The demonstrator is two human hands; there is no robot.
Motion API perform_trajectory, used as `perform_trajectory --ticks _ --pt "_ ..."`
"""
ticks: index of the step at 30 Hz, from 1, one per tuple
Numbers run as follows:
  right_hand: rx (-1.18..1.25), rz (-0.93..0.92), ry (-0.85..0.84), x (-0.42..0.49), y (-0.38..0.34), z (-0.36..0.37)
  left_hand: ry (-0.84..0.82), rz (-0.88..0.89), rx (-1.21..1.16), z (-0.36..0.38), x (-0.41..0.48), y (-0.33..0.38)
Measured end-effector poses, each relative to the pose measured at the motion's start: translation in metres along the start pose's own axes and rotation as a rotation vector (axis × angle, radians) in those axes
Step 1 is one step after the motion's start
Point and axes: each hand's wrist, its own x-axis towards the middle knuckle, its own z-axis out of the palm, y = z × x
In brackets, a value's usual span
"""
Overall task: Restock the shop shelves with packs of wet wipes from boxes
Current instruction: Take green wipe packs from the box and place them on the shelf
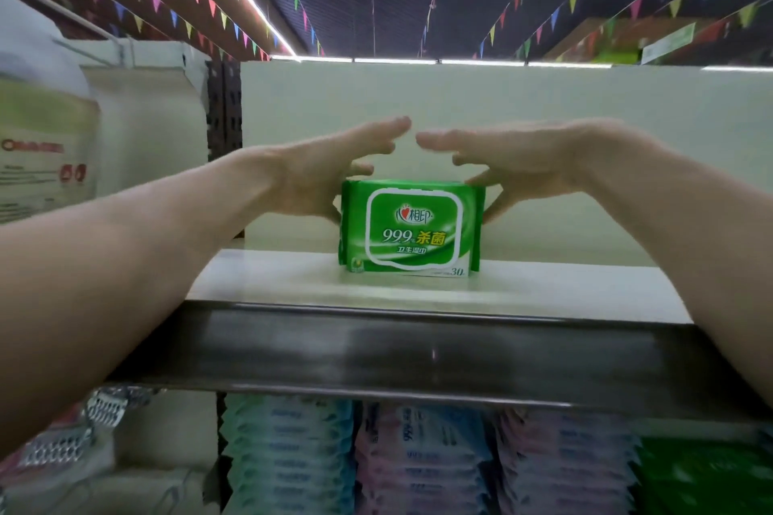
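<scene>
Flanking a green pack of wet wipes (412, 228) that stands upright on the upper shelf (564, 288).
The left hand (326, 176) and right hand (518, 163) are spread wide, fingers straight above the pack, thumbs by its side edges; stacked packs (422, 460) fill the shelf below.

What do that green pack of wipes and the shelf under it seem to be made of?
The green pack looks like thin glossy plastic film: crimped side seams, printed face, slight sheen. The shelf seems painted metal, pale and matt, though coated board is possible. Its front strip is dark and shiny, mirroring the lights; plastic or metal, unclear.
</scene>
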Motion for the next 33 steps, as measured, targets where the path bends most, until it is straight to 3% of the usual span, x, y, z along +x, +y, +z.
perform_trajectory --ticks 3,14,18,21,29,33 --pt "-0.272 0.003 -0.150 -0.002 -0.002 0.005 -0.094 -0.014 0.302 -0.001 -0.007 0.001" --pt "-0.429 0.032 -0.102 0.010 -0.008 0.014 0.056 -0.072 0.359 0.008 -0.006 0.006" --pt "-0.631 0.033 0.017 0.000 -0.014 0.027 0.161 -0.114 0.519 0.019 -0.015 0.012" --pt "-0.840 -0.031 0.203 -0.013 -0.012 0.041 0.281 -0.068 0.639 0.032 -0.027 0.012" --pt "-0.792 -0.159 0.350 -0.061 -0.002 0.062 0.656 0.092 0.704 0.068 -0.067 0.012" --pt "-0.733 -0.211 0.369 -0.085 0.000 0.070 0.692 0.171 0.699 0.091 -0.089 0.008"
